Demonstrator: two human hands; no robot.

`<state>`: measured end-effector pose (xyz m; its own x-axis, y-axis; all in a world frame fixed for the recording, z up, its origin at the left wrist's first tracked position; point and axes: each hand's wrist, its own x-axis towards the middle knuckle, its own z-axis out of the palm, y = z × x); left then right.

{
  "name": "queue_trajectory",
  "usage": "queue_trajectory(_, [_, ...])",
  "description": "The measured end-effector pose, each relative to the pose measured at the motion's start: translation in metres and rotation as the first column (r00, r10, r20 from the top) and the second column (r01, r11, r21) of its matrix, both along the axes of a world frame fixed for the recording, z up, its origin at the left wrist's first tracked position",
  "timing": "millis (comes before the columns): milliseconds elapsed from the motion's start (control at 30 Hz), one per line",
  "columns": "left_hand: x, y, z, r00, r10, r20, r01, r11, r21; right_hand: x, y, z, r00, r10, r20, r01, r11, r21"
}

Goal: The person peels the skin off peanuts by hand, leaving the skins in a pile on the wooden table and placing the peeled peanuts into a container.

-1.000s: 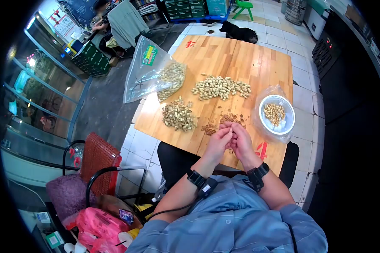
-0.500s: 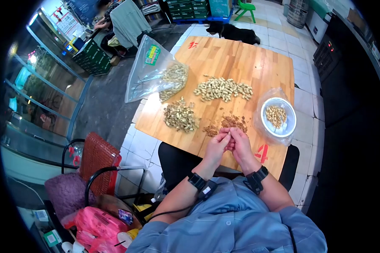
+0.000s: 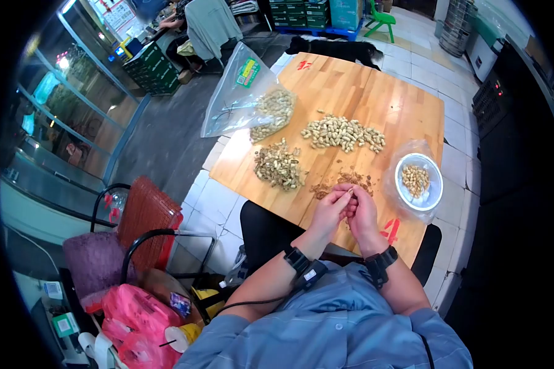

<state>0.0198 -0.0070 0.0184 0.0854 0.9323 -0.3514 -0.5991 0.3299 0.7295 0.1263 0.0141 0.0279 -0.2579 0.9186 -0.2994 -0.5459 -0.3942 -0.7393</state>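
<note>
My left hand (image 3: 330, 211) and my right hand (image 3: 364, 213) meet above the near edge of the wooden table, fingertips pinched together. A small brownish peanut (image 3: 351, 191) shows between the fingertips; most of it is hidden. Just beyond them lie reddish-brown peanut skins (image 3: 355, 179). Farther back is a pile of unshelled peanuts (image 3: 343, 133). To the left sits a heap of broken shells (image 3: 278, 166). On the right, a white bowl (image 3: 437, 192) lined with clear plastic holds pale shelled peanuts (image 3: 415, 179).
A clear plastic bag (image 3: 231, 101) of unshelled peanuts leans at the left of the table (image 3: 406, 98). Behind the table lies a black dog (image 3: 335, 49). A chair (image 3: 148, 215) and a pink bag (image 3: 138, 317) are at lower left. A person sits at the back left.
The whole view has shifted, moving the table slightly right and up in the frame. My hands stay pinched together over the same spot. The dog's head has turned or lowered.
</note>
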Motion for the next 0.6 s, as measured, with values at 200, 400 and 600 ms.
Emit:
queue_trajectory(200, [0.005,0.004,0.001,0.997,0.002,0.074,-0.002,1.0,0.0,0.001,0.004,0.003,0.999,-0.046,-0.016,0.046,0.999,0.017])
queue_trajectory(400, [0.005,0.005,-0.004,0.996,0.062,0.061,-0.06,0.998,-0.029,0.003,0.002,-0.005,0.998,-0.029,-0.051,0.032,0.998,0.058])
queue_trajectory(600, [0.001,0.01,-0.009,0.986,0.054,-0.16,-0.06,0.998,-0.03,0.003,0.002,-0.014,0.998,0.014,-0.062,-0.011,0.999,0.042])
